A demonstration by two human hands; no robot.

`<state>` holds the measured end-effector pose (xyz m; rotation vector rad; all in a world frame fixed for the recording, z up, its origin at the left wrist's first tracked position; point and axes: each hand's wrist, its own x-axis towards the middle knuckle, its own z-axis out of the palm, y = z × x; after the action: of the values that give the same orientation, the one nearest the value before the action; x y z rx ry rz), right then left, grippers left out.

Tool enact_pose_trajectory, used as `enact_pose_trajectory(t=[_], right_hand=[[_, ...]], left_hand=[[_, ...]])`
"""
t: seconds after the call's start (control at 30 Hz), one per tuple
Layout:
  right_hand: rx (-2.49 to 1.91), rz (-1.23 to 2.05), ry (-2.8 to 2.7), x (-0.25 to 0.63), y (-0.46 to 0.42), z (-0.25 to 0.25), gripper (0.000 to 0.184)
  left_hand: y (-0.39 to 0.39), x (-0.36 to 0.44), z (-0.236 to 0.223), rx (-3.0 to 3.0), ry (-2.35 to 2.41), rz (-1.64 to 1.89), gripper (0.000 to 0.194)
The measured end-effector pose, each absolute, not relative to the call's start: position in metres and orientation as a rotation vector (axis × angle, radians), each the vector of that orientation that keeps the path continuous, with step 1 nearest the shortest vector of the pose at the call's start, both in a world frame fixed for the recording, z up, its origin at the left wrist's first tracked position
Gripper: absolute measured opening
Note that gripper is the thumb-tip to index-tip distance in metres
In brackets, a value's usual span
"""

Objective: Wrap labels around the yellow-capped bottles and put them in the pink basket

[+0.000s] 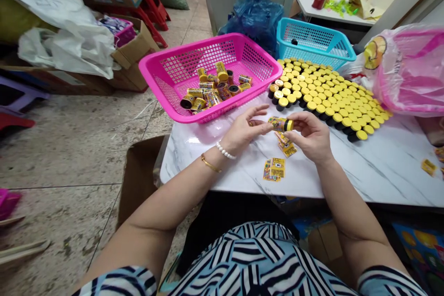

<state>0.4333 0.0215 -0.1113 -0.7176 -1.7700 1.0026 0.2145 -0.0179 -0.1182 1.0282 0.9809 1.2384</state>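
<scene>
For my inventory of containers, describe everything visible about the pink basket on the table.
The pink basket looks like plastic: roughly rectangular, rounded corners, smooth flared rim, walls pierced with small holes. It sits upright on the marble-patterned table, its left end apparently jutting past the edge. Inside lies a loose jumble of yellow-labelled canisters. I see no cracks.

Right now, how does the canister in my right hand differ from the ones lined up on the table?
The held canister has a patterned yellow label, while the lined-up canisters in front show plain black sides. The held canister lies sideways; the lined-up canisters stand upright. The held canister's lid is yellow, like most of theirs.
</scene>
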Motion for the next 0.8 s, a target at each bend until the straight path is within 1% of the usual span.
enact_pose_trajectory(t=[0.03, 0.07, 0.13, 0.2, 0.3, 0.37, 0.43, 0.47, 0.53, 0.63, 0.73, 0.8], right_hand=[[-0.715, 0.96, -1.817, 0.434, 0.023, -0.112, 0.036], [-0.714, 0.897, -1.876, 0.434, 0.024, -0.112, 0.035], [-0.704, 0.728, -1.986, 0.436, 0.023, -0.111, 0.031], [-0.666, 0.56, -2.065, 0.44, 0.022, -0.109, 0.029], [-0.598, 0.391, -2.108, 0.446, 0.021, -0.107, 0.03], [-0.577, 0.367, -2.114, 0.446, 0.02, -0.109, 0.029], [-0.635, 0.449, -2.087, 0.44, 0.018, -0.114, 0.028], [-0.702, 0.545, -2.046, 0.436, 0.017, -0.117, 0.027], [-0.868, 0.83, -1.905, 0.427, 0.015, -0.123, 0.028], [-0.939, 1.226, -1.717, 0.421, 0.013, -0.125, 0.039], [-0.835, 1.351, -1.722, 0.428, 0.018, -0.118, 0.05], [-0.79, 1.417, -1.743, 0.435, 0.024, -0.116, 0.046]], left_hand=[[-0.018, 0.214, -0.119, 1.059, 0.924, 1.189, 0.064], [-0.017, 0.213, -0.119, 1.06, 0.879, 1.145, 0.062], [-0.015, 0.211, -0.121, 1.042, 0.854, 1.058, 0.052], [-0.013, 0.209, -0.123, 1.022, 0.869, 1.016, 0.047], [-0.011, 0.208, -0.124, 1.015, 0.839, 0.997, 0.049], [-0.01, 0.209, -0.124, 1.029, 0.811, 1.011, 0.049], [-0.011, 0.211, -0.124, 1.058, 0.798, 1.044, 0.048], [-0.011, 0.212, -0.124, 1.074, 0.803, 1.072, 0.046], [-0.013, 0.214, -0.122, 1.093, 0.831, 1.13, 0.045], [-0.015, 0.215, -0.117, 1.086, 0.871, 1.126, 0.048], [-0.018, 0.213, -0.112, 1.085, 0.902, 1.017, 0.05], [-0.018, 0.212, -0.111, 1.08, 0.901, 0.964, 0.051]])
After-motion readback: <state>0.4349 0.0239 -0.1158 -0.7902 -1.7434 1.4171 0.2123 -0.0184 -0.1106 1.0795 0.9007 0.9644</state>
